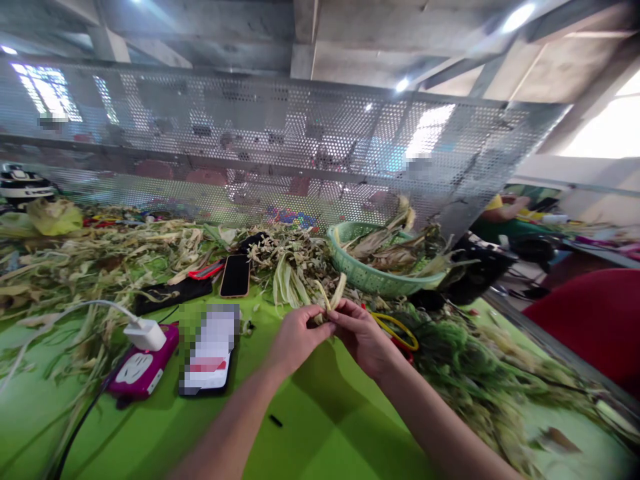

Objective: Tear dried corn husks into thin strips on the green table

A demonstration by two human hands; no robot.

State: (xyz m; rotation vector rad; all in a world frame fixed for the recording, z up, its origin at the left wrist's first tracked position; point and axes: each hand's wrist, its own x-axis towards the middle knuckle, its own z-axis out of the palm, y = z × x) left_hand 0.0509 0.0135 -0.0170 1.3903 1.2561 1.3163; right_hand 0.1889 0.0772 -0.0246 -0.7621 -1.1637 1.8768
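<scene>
Over the middle of the green table [320,420], my left hand [300,337] and my right hand [357,330] meet fingertip to fingertip. Both are closed in a pinch on a pale dried corn husk [337,293], whose two loose ends stick up between the fingers. The lower part of the husk is hidden by my fingers. Just behind my hands lies a bunch of light green husk strips [290,283]. A yellow-handled tool [397,331] rests on the table beside my right hand, partly covered by it.
A green plastic basket [385,277] of dried husks stands behind. Left are a lit phone [213,350], a dark phone [235,275], a red cutter [207,270] and a purple power strip [145,367] with a white charger [145,333]. Husk scraps [100,260] and green fibres [465,360] lie around.
</scene>
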